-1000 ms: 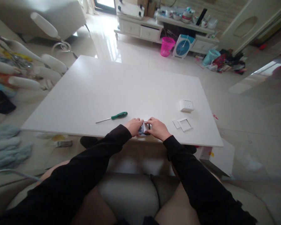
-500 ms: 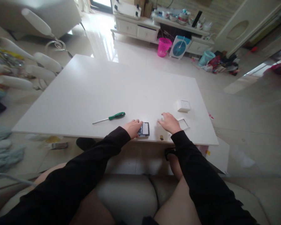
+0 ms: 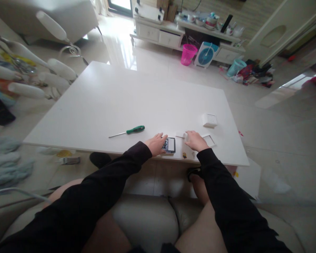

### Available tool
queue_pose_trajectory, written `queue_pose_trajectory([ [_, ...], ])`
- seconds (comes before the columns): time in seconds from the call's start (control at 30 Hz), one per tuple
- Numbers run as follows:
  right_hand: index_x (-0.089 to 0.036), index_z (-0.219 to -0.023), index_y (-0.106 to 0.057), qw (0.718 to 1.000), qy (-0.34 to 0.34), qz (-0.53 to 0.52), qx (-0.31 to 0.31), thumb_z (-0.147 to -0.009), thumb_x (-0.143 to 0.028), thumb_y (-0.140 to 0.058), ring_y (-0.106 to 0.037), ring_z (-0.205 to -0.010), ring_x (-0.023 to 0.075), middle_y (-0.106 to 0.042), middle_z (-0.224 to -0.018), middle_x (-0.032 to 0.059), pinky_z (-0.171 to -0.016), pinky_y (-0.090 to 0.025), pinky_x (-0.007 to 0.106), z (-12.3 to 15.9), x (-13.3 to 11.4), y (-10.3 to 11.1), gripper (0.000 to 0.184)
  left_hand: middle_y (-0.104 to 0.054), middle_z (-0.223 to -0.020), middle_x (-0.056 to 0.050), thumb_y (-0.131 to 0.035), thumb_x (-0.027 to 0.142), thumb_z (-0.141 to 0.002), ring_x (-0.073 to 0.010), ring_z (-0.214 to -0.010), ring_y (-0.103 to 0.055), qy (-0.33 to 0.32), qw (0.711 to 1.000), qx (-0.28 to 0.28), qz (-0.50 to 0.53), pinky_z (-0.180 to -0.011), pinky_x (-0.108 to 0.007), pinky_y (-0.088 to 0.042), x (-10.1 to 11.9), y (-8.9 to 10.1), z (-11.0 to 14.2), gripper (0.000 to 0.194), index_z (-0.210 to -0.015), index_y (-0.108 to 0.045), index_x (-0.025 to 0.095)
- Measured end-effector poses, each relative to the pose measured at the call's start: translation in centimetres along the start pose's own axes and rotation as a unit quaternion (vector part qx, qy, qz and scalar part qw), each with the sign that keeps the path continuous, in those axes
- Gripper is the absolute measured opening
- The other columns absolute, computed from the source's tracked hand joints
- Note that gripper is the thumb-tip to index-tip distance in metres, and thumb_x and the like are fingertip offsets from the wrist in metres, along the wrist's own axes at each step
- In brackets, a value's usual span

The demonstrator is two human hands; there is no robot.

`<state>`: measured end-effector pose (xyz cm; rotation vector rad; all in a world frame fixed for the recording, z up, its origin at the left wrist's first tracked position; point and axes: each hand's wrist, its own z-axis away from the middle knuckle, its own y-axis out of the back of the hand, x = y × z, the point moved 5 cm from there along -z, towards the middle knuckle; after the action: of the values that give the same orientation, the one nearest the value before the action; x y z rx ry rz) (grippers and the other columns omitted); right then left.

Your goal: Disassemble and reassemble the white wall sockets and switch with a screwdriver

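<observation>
A flat dark-framed panel (image 3: pixel 170 145), with a white patch and dark detail on its face, lies near the table's front edge. My left hand (image 3: pixel 156 144) is at its left side, fingertips and thumb on that edge. To the right, my right hand (image 3: pixel 195 141) pinches a thin white flat piece (image 3: pixel 180 135), which sticks out leftward from the fingers. Just right of that hand lies a white rectangular frame (image 3: pixel 214 144), partly covered by it. Below the hand are a small yellow-and-black piece (image 3: pixel 184 155) and a tiny metallic bit (image 3: pixel 193 154).
A green-handled screwdriver (image 3: pixel 135 130) lies left of the panel, tip leftward. A white box-like block (image 3: pixel 210 120) sits at the table's right. Beyond the white table (image 3: pixel 137 95) are a pink basket (image 3: pixel 189 54) and a blue-and-white fan (image 3: pixel 205 54). A chair back stands left.
My right hand now has the thin white piece in its fingers, where no such piece showed before. The left hand stays at the panel. The whole view has shifted slightly.
</observation>
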<state>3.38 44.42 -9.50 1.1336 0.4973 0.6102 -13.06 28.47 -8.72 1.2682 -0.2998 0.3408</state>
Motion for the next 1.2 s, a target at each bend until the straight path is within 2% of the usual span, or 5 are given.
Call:
queue_pose_trajectory([
  [0.3,-0.014,-0.156,-0.038,0.998,0.062,-0.016,0.025,-0.088,-0.015,-0.058,-0.039,-0.150,0.0287,-0.037,-0.168,0.0127,-0.122,-0.037,0.041,-0.2,-1.5,-0.9,0.071,-0.059,-0.139,-0.021,-0.064,0.031,-0.092,-0.0318,-0.132,-0.058,0.011,1.000,-0.003,0.003,-0.109,-0.040,-0.047,-0.7,2.6,1.0,0.048,-0.134,-0.054,0.012],
  [0.53,-0.020,-0.132,-0.060,0.999,0.030,0.022,0.038,-0.093,-0.018,-0.053,-0.057,-0.124,0.0310,-0.064,-0.133,0.0152,-0.097,-0.053,0.042,0.1,-4.2,-0.3,0.040,-0.061,-0.135,-0.018,-0.064,0.032,-0.091,-0.0307,-0.125,-0.062,-0.002,1.000,-0.004,0.005,-0.106,-0.038,-0.047,-0.9,2.5,1.3,0.043,-0.130,-0.057,0.013],
  [0.87,-0.012,-0.121,-0.064,0.997,-0.002,-0.047,0.065,-0.093,-0.021,-0.055,-0.065,-0.100,0.0254,-0.061,-0.116,0.0158,-0.093,-0.050,0.035,-0.6,-4.1,1.3,0.031,-0.066,-0.132,-0.018,-0.058,0.026,-0.094,-0.0297,-0.122,-0.065,0.033,0.996,0.051,0.072,-0.107,-0.039,-0.048,-1.3,4.2,1.4,0.039,-0.129,-0.060,0.011],
  [1.07,-0.016,-0.124,-0.064,0.939,0.240,-0.197,0.149,-0.091,-0.019,-0.059,-0.061,-0.097,0.0205,-0.057,-0.109,0.0086,-0.092,-0.053,0.033,2.1,-8.0,5.1,0.033,-0.072,-0.120,-0.017,-0.060,0.030,-0.095,-0.0194,-0.089,-0.072,0.122,0.890,0.141,0.417,-0.079,-0.033,-0.058,-2.1,5.3,0.8,0.043,-0.133,-0.057,0.010],
  [1.2,-0.022,-0.133,-0.061,0.914,0.308,-0.212,0.157,-0.091,-0.017,-0.058,-0.061,-0.099,0.0211,-0.057,-0.112,0.0085,-0.091,-0.056,0.036,3.4,-9.1,5.6,0.042,-0.071,-0.080,-0.005,-0.068,0.029,-0.089,-0.0123,-0.066,-0.064,0.087,0.842,0.136,0.514,-0.065,-0.026,-0.052,-1.9,5.4,0.5,0.021,-0.099,-0.071,0.010],
])
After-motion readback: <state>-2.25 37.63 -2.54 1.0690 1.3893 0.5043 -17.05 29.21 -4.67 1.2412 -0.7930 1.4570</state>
